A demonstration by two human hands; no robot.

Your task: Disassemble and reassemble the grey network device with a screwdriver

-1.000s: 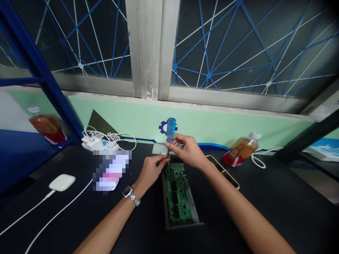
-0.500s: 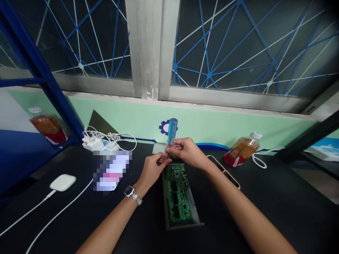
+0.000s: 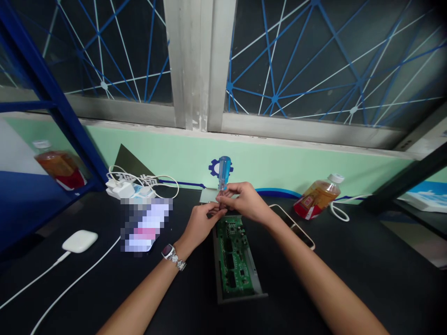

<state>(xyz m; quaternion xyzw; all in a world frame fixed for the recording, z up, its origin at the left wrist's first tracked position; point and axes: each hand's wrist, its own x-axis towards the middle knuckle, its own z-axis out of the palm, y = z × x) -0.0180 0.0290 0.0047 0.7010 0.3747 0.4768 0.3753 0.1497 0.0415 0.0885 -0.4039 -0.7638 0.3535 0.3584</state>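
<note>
A screwdriver [image 3: 224, 171] with a clear blue handle stands nearly upright, handle on top. The fingers of my right hand [image 3: 246, 201] are closed around its lower part. My left hand [image 3: 201, 222] is pinched close to the screwdriver's lower end, its fingertips touching or nearly touching the shaft. Whatever lies between those fingertips is too small to make out. Both hands are at the far end of a green circuit board [image 3: 234, 260], which rests in a long metal tray-like housing [image 3: 257, 274]. The screwdriver's tip is hidden behind my fingers.
A phone [image 3: 291, 225] lies to the right of my right hand, near a tilted drink bottle [image 3: 317, 197]. On the left are a partly blurred phone [image 3: 148, 230], a white charging case [image 3: 80, 241] with its cable, and a power strip [image 3: 131, 190]. Wall and window stand behind.
The screwdriver handle has turned and tipped slightly left in my right hand. My left hand keeps its pinch, and the whole view has shifted a little.
</note>
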